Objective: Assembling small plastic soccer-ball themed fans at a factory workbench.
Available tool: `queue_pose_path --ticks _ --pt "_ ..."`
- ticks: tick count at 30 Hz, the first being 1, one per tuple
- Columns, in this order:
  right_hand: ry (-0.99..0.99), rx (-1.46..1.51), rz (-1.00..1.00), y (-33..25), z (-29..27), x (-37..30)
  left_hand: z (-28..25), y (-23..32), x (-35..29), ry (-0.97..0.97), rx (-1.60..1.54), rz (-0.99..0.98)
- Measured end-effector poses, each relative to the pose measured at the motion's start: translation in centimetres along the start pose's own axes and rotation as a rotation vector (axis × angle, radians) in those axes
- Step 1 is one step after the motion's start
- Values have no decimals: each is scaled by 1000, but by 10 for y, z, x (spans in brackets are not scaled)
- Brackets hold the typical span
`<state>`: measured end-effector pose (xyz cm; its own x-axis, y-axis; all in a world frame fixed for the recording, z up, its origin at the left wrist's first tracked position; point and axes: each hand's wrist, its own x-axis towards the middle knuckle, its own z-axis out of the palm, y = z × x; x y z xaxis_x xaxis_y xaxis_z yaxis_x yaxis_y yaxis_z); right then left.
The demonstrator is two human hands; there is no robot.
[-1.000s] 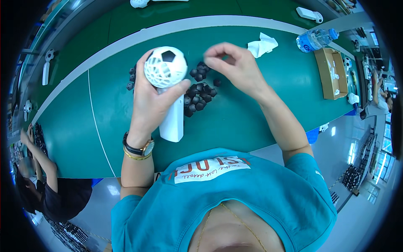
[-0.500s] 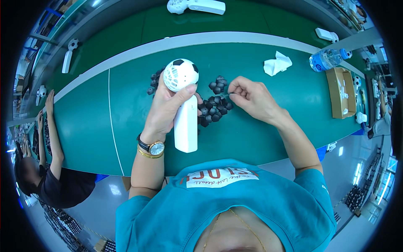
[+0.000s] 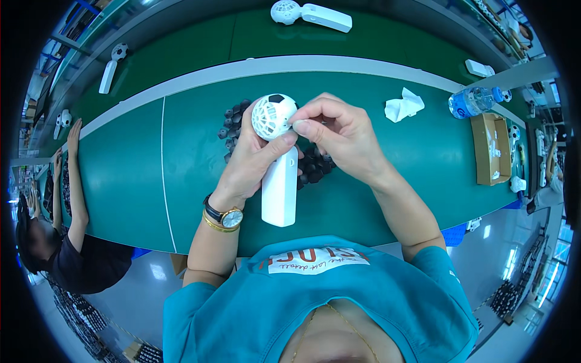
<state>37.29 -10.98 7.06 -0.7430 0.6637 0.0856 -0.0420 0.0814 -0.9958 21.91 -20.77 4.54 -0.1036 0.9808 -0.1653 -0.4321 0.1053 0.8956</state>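
Note:
My left hand [image 3: 247, 160] is wrapped round a white handheld fan [image 3: 279, 192] with a ball-shaped head, gripping it at the neck. The handle points down toward me. Its head [image 3: 270, 118] has an open white grille on the left and black football patches on top. My right hand [image 3: 351, 136] is pinched closed against the right side of the head; whatever its fingertips hold is too small and covered to make out. Small black pentagon-shaped pieces lie in a pile [image 3: 315, 166] below my right hand, with more black pieces [image 3: 228, 130] left of my left hand.
White fans [image 3: 327, 17] lie on a dark green surface beyond the pale rail [image 3: 339, 63]. Right on the green table are a crumpled tissue [image 3: 404, 105], a water bottle [image 3: 472, 101] and a cardboard box [image 3: 491, 151] with small white parts. A co-worker's arm [image 3: 77, 181] rests at the left.
My right hand has moved left from beside the black pieces to the fan's head. The fan in my left hand has turned slightly. Fans beyond the rail have shifted right.

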Motion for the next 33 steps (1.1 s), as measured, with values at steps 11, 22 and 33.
queue_pose_path --ticks 11,22,33 --pt "123 -137 -125 8 13 2 4 -3 -3 25 58 54" --pt "47 -38 66 6 2 16 9 5 -1 90 164 49" --pt "425 -1030 -492 39 -107 110 -26 107 111 49 1055 435"
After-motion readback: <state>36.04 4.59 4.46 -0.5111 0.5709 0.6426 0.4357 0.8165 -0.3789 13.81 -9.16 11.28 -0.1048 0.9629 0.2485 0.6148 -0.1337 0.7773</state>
